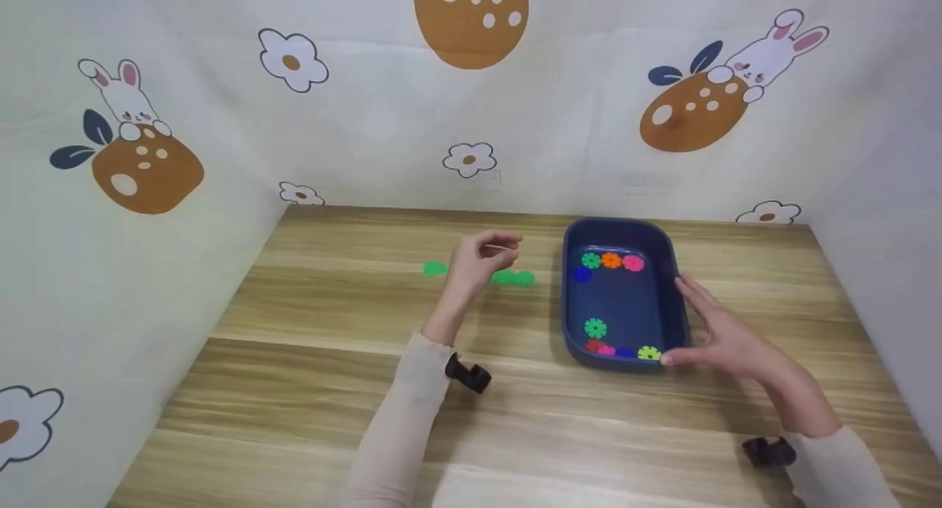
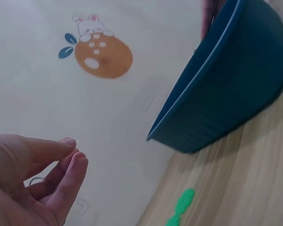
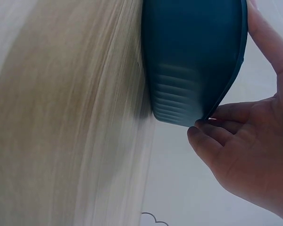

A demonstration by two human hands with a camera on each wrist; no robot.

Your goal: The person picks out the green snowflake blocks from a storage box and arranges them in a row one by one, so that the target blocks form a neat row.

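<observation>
A dark blue tray (image 1: 565, 302) stands on the wooden table, right of middle. Inside it lie several gear-shaped discs: green (image 1: 591, 260), orange (image 1: 611, 259) and pink (image 1: 633, 263) at the far end, with green (image 1: 595, 327) and yellow-green (image 1: 648, 353) near the front. My right hand (image 1: 725, 335) holds the tray's right side, thumb at the near corner and fingers along the rim; the right wrist view shows these fingers (image 3: 212, 134) curled at the tray (image 3: 188, 61) edge. My left hand (image 1: 482, 258) hovers left of the tray, loosely curled and holding nothing (image 2: 37, 179).
Green discs (image 1: 435, 269) (image 1: 515, 277) lie on the table around my left hand, also visible below the tray (image 2: 226, 89) as green discs (image 2: 184, 200). Cloth walls printed with rabbits and flowers (image 1: 471, 158) close in the table on three sides.
</observation>
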